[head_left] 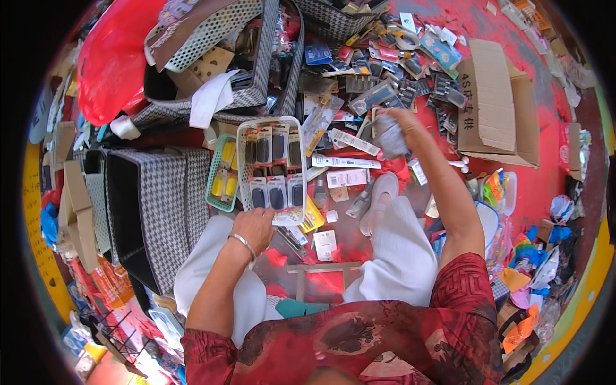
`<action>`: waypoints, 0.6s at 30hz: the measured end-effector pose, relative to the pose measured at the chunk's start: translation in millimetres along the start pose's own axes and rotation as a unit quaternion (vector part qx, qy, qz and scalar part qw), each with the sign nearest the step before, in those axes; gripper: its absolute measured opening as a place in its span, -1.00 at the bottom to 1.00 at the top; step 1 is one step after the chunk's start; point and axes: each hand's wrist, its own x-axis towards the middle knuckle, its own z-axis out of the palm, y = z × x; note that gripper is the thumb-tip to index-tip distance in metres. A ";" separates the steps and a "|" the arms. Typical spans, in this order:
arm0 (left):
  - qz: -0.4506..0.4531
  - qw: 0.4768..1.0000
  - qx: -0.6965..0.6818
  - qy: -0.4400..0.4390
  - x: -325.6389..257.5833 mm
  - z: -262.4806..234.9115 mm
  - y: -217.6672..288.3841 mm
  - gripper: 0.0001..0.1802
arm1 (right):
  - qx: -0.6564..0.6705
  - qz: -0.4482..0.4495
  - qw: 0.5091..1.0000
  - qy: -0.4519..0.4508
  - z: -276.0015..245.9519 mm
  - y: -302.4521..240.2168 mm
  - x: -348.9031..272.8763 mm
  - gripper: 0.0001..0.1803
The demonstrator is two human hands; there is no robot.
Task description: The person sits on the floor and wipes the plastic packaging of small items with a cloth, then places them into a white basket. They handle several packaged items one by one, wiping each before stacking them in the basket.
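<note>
My left hand (254,230) grips the near rim of a white plastic basket (241,172). Inside the basket, blister packs with dark oval items (276,192) stand in two rows. Against its left side rests a green basket (214,204) with yellow packaged items (224,186). Farther right, my right hand (405,123) is closed round a crumpled grey cloth (389,136), above the heap of small packaged goods. Below the cloth lie a white packaged strip (355,142) and a long white box (346,162). What the cloth touches underneath is hidden.
A houndstooth storage box (168,215) lies at my left; another, filled box (253,96) stands behind it. Loose packaged goods (385,70) spread at the far side. A cardboard carton (494,106) sits on the red floor at right. My white shoe (384,199) is among the packages.
</note>
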 end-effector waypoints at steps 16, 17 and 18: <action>0.005 0.996 -0.007 -0.085 27.2 10.8 25.3 -0.59 | -0.615 -0.307 0.722 -0.077 57.6 160.6 23.6 -0.77; 0.001 0.996 -0.009 -0.094 26.8 11.5 26.9 -0.58 | -0.594 -0.313 0.737 -0.081 55.0 159.2 21.0 -0.82; -0.002 0.995 -0.011 -0.103 26.8 12.3 28.0 -0.58 | -0.586 -0.299 0.748 -0.085 52.3 155.2 20.1 -0.85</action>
